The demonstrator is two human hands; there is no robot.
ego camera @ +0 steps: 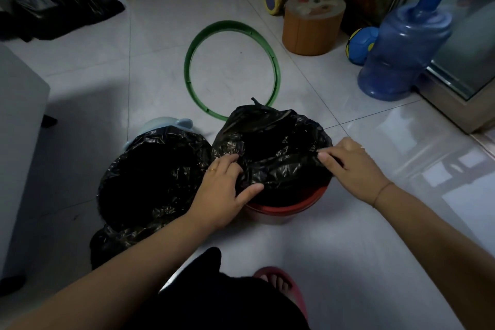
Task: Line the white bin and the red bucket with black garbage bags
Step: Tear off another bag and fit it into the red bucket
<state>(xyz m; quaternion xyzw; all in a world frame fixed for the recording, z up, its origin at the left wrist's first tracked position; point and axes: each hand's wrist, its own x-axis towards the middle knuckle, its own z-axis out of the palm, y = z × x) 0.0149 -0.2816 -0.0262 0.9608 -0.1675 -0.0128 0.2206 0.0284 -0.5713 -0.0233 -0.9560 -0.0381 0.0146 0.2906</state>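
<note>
So the red bucket (284, 207) had a black bag (273, 147) bunched over its far rim, near rim bare; left hand (225, 190) had fingers curled into the film at the bucket's near-left edge, right hand (353, 169) pinched the hem at its right edge. Plastic looked thin, floppy and slippery, so I'd grab the hem itself and stretch gently, it'd probably tear easily; the white bin (160, 126) just left of the bucket seemed already lined, though it was too dark to be sure.
</note>
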